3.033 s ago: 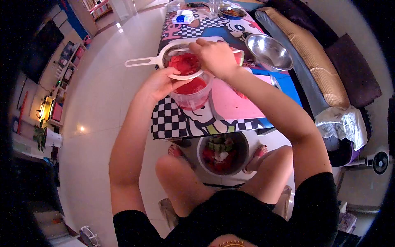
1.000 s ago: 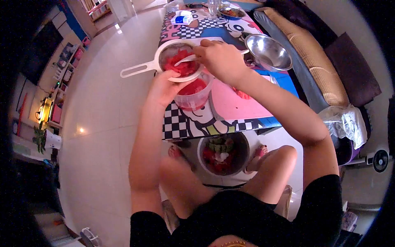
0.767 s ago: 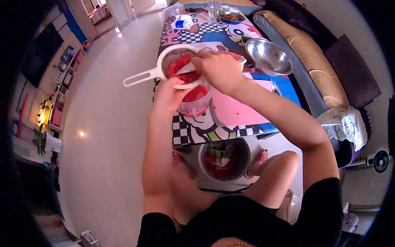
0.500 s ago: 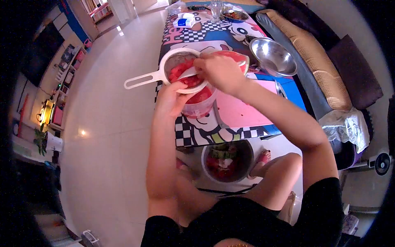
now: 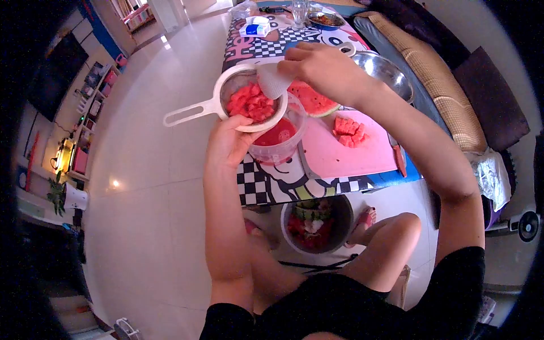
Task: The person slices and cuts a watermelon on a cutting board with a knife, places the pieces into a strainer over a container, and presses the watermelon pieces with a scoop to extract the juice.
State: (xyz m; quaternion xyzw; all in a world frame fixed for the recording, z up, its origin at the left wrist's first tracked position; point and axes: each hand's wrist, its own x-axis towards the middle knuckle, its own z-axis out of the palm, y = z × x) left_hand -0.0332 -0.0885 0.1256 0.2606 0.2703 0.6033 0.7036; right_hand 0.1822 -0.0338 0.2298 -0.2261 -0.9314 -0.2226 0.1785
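Observation:
My left hand (image 5: pixel 231 137) grips the rim of a white-framed strainer (image 5: pixel 218 106) from below, its handle pointing left. Crushed watermelon pieces (image 5: pixel 250 103) lie in the mesh. Under its right side stands a clear plastic container (image 5: pixel 277 152) with red juice inside. Closed around a white rice paddle (image 5: pixel 272 82), my right hand (image 5: pixel 323 68) hovers above the strainer's right edge. The paddle's dimpled blade tilts down over the fruit. Just behind the container lies a cut watermelon (image 5: pixel 313 101), partly covered by my right hand.
A pink cutting board (image 5: pixel 334 158) bears watermelon chunks (image 5: pixel 350 132), with a knife (image 5: pixel 400 158) at its right edge. Behind is a steel bowl (image 5: pixel 391 73). Tissues (image 5: pixel 255 27), a glass (image 5: pixel 299 14) and a food dish (image 5: pixel 326 21) stand farther back. A bin with rinds (image 5: pixel 345 226) sits below.
My right hand has lifted the rice paddle out of the fruit, up and to the right. The strainer has shifted slightly left. Watermelon chunks and the knife on the board now show.

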